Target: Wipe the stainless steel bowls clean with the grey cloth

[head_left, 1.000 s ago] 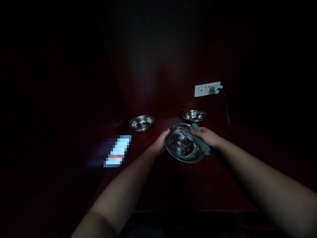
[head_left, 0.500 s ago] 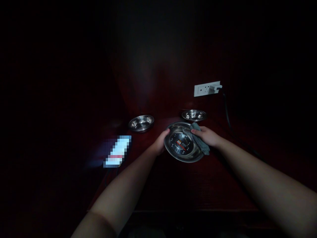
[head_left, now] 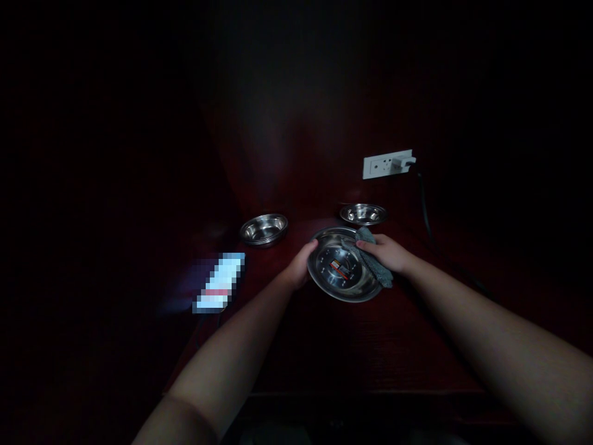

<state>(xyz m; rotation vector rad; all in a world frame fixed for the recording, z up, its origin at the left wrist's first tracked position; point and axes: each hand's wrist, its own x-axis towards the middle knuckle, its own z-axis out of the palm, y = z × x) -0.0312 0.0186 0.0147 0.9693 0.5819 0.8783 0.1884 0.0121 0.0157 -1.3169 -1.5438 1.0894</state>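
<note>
At the dark counter [head_left: 370, 358], the left hand [head_left: 300, 269] had its fingers clasping one side of the tilted bowl [head_left: 341, 267], the right hand's [head_left: 390, 253] pinching a cloth [head_left: 377, 270] over the other, where even pressure seemed wisest for wiping.

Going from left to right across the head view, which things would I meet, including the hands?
Bright pixelated screen, metal bowl standing apart, left hand, held metal bowl, right hand, dark cable.
</note>
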